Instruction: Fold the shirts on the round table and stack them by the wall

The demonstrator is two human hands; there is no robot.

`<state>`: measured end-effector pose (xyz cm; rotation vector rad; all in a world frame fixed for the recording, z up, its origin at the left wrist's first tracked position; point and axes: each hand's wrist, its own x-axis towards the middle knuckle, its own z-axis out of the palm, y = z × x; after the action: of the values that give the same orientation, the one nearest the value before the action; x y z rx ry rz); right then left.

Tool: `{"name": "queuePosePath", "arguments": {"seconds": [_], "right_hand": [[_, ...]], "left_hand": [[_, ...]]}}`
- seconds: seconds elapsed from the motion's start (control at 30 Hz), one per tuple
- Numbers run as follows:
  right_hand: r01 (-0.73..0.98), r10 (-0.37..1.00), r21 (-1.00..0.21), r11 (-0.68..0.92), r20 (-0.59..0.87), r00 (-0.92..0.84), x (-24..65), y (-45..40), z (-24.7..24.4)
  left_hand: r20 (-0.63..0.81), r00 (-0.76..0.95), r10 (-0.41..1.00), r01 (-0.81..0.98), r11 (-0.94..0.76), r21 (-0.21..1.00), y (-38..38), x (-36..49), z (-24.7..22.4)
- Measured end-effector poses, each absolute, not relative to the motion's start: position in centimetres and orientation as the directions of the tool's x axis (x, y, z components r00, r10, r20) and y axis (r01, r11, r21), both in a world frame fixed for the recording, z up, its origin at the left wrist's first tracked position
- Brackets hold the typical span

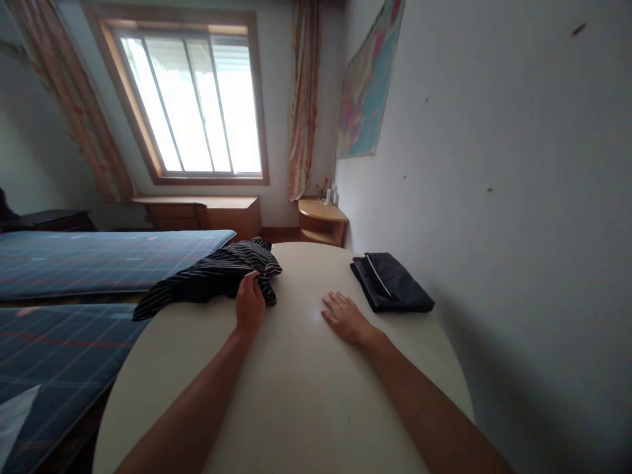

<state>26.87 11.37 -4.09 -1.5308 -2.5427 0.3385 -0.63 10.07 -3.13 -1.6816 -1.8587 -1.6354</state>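
Observation:
A crumpled black garment with thin white stripes [212, 273] lies over the far left edge of the round table, part of it hanging past the rim. My left hand [250, 303] is at its right end, fingers bent and closed on the cloth; the fingertips are partly hidden. My right hand [344, 317] rests palm down on the tabletop with the fingers spread, holding nothing. Just beyond and to the right of it sits a folded dark garment [395, 283] with a pale line across it, apart from the hand.
The cream round table [291, 395] stands close to the white wall [533, 217] on my right. Beds with blue plaid covers [108, 260] are at the left. Farther back are a wooden desk [234, 214] under the window and a small corner shelf [323, 210].

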Motion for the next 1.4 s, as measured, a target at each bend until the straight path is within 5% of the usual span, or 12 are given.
{"name": "queuePosePath", "arguments": {"seconds": [0.17,0.3,0.4,0.6,0.8,1.03,1.17,1.3,1.4], "right_hand": [[0.850,0.886,-0.273,0.450,0.016,-0.464,26.9,11.4,-4.2],[0.848,0.887,-0.282,0.449,0.028,-0.461,26.8,11.3,-4.0],[0.819,0.881,-0.335,0.467,0.092,-0.465,26.6,10.8,-3.6],[0.635,0.738,-0.394,0.664,0.213,-0.640,25.6,9.8,-3.1],[0.604,0.692,-0.356,0.713,0.218,-0.688,25.3,9.7,-3.6],[0.553,0.683,-0.414,0.723,0.309,-0.662,25.0,9.3,-3.3],[0.480,0.645,-0.436,0.761,0.427,-0.634,24.8,9.4,-3.3],[0.418,0.597,-0.427,0.802,0.571,-0.563,24.8,9.6,-2.8],[0.411,0.584,-0.415,0.812,0.584,-0.564,25.4,9.7,-2.0]], "left_hand": [[0.799,-0.143,0.584,0.806,-0.400,0.437,8.6,0.9,-2.7],[0.696,0.193,0.692,0.804,-0.518,0.291,7.4,3.1,-2.7],[0.606,0.281,0.744,0.834,-0.502,0.229,6.8,4.7,-2.6],[0.671,-0.062,0.739,0.977,-0.091,0.190,7.0,4.8,-2.7],[0.353,-0.374,0.858,0.898,0.239,0.370,9.3,0.9,-4.3],[0.619,-0.213,0.756,0.901,-0.093,0.424,10.4,-0.9,-4.0],[0.906,-0.001,0.423,0.872,-0.443,0.208,8.9,0.5,-2.7],[0.868,0.384,0.315,0.699,-0.713,-0.050,6.7,3.6,-1.7],[0.766,0.535,0.356,0.594,-0.804,-0.041,5.6,5.6,-1.3]]}}
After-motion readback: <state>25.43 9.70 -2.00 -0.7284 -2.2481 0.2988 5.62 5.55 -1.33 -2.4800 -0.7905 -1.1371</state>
